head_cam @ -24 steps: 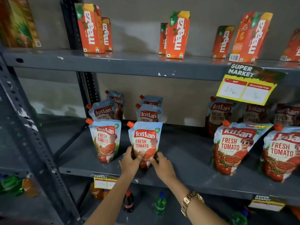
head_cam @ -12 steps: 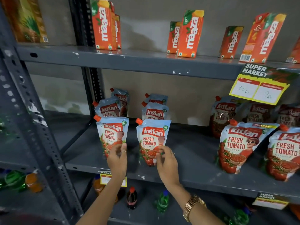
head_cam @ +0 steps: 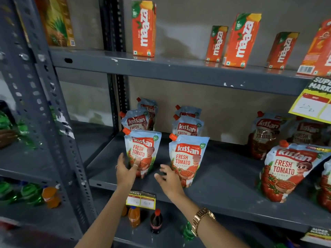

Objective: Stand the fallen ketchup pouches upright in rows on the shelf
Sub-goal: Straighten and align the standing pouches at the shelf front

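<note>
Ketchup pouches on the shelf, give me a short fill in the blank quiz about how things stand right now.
1. The cap on each front ketchup pouch is coloured ____.
2. The gold watch is worn on the ____ wrist.
3. The cartons on the shelf above carry the brand name ____.
4. The left hand, fingers spread, is at the front pouch of the ____ row.

Missing words: orange; right; Maaza; left

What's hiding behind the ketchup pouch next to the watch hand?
Behind the front pouch stand two more pouches: one close behind, another further back. Only their tops show; their lower parts are covered.
</note>
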Available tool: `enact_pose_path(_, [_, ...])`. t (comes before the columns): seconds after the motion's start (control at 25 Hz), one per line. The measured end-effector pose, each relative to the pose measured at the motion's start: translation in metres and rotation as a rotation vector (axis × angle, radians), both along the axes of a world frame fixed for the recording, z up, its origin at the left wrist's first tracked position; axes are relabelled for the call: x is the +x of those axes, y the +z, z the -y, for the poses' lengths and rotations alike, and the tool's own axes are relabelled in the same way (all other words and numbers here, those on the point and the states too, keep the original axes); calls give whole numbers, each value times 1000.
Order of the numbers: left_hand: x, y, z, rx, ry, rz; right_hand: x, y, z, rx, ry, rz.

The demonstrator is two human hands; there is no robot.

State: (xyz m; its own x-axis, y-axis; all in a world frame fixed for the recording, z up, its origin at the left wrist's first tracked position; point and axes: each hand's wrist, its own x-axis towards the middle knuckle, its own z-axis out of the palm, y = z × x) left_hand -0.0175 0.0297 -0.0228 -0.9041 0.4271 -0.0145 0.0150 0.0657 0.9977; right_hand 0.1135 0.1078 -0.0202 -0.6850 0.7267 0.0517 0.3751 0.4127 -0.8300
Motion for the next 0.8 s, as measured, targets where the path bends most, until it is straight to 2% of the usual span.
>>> enact_pose_path(0.08, [-9,-4,1,-11,-126,-1,-15,0,1,-85,5,-8])
enact_pose_path(0.16, [-19,-12,3,-81,-162,-27,-30,-1,5,-84,1,-9])
enact_pose_path(0.36, [-36,-21,8,-90,-148,-41,-47,-2,7,116,-43,138])
enact_pose_path(0.56, [-54,-13,21,-98,-102,-44,-73,7,14,141,-16,211])
enact_pose_path(0.8, [-67,-8,29,-34,-92,9,-95,-2,23,140,-23,169])
